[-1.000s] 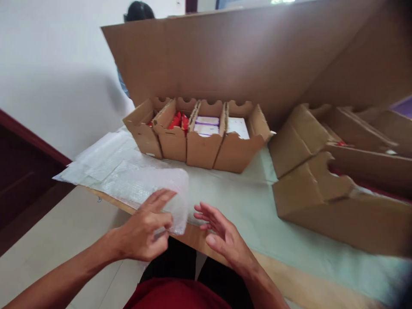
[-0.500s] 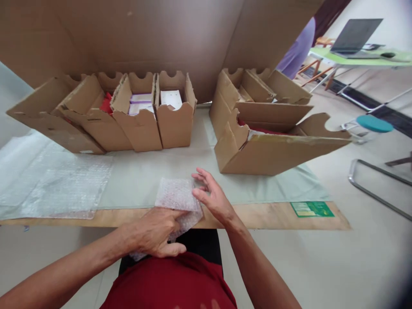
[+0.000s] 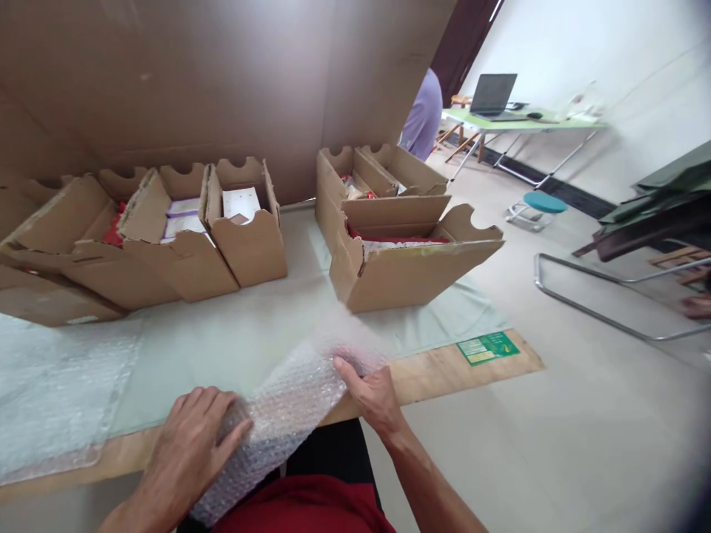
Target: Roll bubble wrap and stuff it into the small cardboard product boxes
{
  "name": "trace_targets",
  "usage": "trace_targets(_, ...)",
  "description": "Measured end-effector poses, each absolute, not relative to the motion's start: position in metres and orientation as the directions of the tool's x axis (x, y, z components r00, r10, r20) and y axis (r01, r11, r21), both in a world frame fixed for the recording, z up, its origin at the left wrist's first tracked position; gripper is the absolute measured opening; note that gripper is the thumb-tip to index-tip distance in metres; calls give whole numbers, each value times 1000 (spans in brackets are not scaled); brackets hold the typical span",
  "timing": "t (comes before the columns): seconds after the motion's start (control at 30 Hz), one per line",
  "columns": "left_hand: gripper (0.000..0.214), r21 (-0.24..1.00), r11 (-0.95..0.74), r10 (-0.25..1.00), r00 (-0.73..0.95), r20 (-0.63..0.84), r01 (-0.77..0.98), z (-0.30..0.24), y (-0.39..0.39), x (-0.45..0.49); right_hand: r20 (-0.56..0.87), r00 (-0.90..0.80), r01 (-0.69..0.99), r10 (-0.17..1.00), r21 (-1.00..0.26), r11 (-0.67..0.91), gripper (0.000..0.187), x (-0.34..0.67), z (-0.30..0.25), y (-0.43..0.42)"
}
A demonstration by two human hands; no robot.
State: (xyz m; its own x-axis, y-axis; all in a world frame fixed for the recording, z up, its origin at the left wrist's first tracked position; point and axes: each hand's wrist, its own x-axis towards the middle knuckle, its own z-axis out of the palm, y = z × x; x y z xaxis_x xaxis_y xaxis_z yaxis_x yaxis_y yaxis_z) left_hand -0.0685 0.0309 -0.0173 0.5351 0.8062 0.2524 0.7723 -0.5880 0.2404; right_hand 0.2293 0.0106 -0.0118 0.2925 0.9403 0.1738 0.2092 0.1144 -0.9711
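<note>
A strip of clear bubble wrap (image 3: 294, 389) stretches slantwise across the near table edge, its lower end hanging over my lap. My right hand (image 3: 373, 392) is closed on its right part, thumb on top and fingers underneath, hidden by the wrap. At the strip's left side, my left hand (image 3: 194, 433) has its fingers curled and its thumb pointing right, with wrap between them. The far end of the strip is blurred by motion. A larger bubble wrap sheet (image 3: 55, 400) lies flat on the table to the left.
Several open cardboard bins (image 3: 252, 255) with packets and boxes line the back left. More stand at the right, including a front bin (image 3: 411, 270). A tall cardboard panel (image 3: 222, 81) rises behind. Beyond are a purple-sleeved person (image 3: 423, 115), a laptop (image 3: 493, 96) and a teal stool (image 3: 545, 202).
The view has turned right. My hands have moved apart, and the small folded piece of bubble wrap is now spread between them. My right hand has closed on the wrap.
</note>
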Motion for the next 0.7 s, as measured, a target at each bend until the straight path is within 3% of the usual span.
trace_targets(0.1, 28, 306, -608, 793, 579, 190, 732, -11, 36, -65, 114, 418, 99, 901, -992, 80, 15, 239, -7, -1)
trace_targets(0.27, 26, 337, -605, 794, 513, 326, 721, 30, 67, -48, 52, 602, -137, 797, -976, 168, 13, 248, 3, 1)
trace_targets(0.33, 21, 393, -562, 826, 469, 313, 727, 41, 78, -39, 8, 665, -220, 747, -954, 206, 16, 247, 5, 5)
trace_targets(0.47, 54, 588, -469, 838, 543, 59, 659, 34, 81, -13, -63, 708, -285, 703, -937, 203, 25, 246, 5, 7)
trace_targets(0.6, 26, 739, -352, 726, 666, -171, 575, 27, 72, 2, -24, 746, -238, 665, -943, 233, 24, 256, 7, 0)
trace_targets(0.7, 29, 741, -325, 752, 636, -174, 587, 42, 82, -7, -19, 756, -229, 655, -944, 237, 27, 266, 5, -4)
